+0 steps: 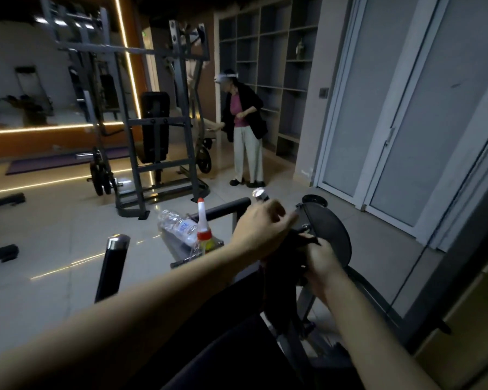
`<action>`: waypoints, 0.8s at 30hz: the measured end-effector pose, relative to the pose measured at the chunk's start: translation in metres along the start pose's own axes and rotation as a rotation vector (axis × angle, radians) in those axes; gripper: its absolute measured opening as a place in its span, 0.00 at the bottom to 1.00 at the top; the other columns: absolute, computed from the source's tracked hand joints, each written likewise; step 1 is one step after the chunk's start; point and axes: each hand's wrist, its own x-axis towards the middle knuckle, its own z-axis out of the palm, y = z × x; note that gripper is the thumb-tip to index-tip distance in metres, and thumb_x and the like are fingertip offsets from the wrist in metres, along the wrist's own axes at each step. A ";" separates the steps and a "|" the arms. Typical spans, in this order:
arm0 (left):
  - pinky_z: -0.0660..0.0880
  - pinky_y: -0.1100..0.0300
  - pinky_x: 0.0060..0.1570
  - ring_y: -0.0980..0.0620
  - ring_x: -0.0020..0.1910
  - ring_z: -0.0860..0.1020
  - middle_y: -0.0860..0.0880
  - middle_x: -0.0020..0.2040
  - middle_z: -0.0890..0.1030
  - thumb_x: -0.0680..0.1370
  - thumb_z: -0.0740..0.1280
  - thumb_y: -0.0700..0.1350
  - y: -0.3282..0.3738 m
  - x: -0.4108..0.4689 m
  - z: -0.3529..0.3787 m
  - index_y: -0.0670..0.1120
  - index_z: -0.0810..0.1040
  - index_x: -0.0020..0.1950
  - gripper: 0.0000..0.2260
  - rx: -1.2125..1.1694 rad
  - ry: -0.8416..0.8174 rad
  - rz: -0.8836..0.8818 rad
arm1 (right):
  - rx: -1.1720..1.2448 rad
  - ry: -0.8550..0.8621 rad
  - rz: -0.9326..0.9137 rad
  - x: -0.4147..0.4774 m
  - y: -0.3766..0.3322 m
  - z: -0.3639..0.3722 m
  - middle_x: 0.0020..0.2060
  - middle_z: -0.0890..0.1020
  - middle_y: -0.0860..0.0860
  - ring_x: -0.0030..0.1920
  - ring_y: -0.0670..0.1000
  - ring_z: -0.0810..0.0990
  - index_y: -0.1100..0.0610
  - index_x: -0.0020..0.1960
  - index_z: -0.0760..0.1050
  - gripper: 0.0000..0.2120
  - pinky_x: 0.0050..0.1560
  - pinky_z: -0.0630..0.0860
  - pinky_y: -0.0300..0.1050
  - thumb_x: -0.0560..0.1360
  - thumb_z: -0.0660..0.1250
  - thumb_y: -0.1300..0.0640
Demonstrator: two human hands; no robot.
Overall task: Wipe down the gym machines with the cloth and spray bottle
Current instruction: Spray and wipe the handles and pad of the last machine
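I reach both arms toward a dark gym machine with a round black cam plate (331, 229). My right hand (320, 263) grips a dark cloth (282, 266) bunched against the machine just below the plate. My left hand (261, 225) is above it with curled fingers at the cloth's upper edge, beside a chrome-capped bar end (259, 194); whether it pinches the cloth is unclear. The spray bottle (203, 228), white nozzle with an orange collar, stands upright on a small metal platform (181, 258) left of my hands.
A clear plastic water bottle (178, 228) lies on its side beside the spray bottle. A padded handle with a chrome tip (112, 264) rises at lower left. A grey rack machine (158, 130) stands beyond; a person (245, 128) stands by shelving (268, 68). Glass doors (400, 114) line the right.
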 end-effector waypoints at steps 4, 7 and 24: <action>0.74 0.60 0.60 0.55 0.63 0.73 0.54 0.64 0.71 0.70 0.64 0.75 -0.014 -0.073 0.007 0.66 0.61 0.77 0.38 -0.290 -0.140 -0.146 | 0.204 -0.160 0.089 -0.024 -0.007 0.005 0.50 0.84 0.64 0.50 0.61 0.84 0.65 0.55 0.80 0.14 0.57 0.78 0.59 0.78 0.59 0.59; 0.76 0.56 0.65 0.57 0.65 0.75 0.60 0.65 0.71 0.70 0.76 0.62 -0.033 -0.105 0.005 0.66 0.53 0.80 0.44 -0.439 -0.192 -0.147 | 0.265 -0.278 0.106 -0.046 -0.011 0.012 0.50 0.82 0.63 0.53 0.62 0.81 0.64 0.56 0.79 0.15 0.62 0.75 0.56 0.72 0.60 0.62; 0.75 0.55 0.39 0.46 0.35 0.80 0.41 0.39 0.83 0.78 0.64 0.39 -0.085 -0.179 -0.124 0.38 0.83 0.53 0.09 -0.844 -0.042 -0.694 | -0.851 -0.170 -0.352 0.008 0.042 0.143 0.74 0.67 0.54 0.73 0.55 0.68 0.57 0.78 0.57 0.52 0.70 0.67 0.49 0.64 0.81 0.45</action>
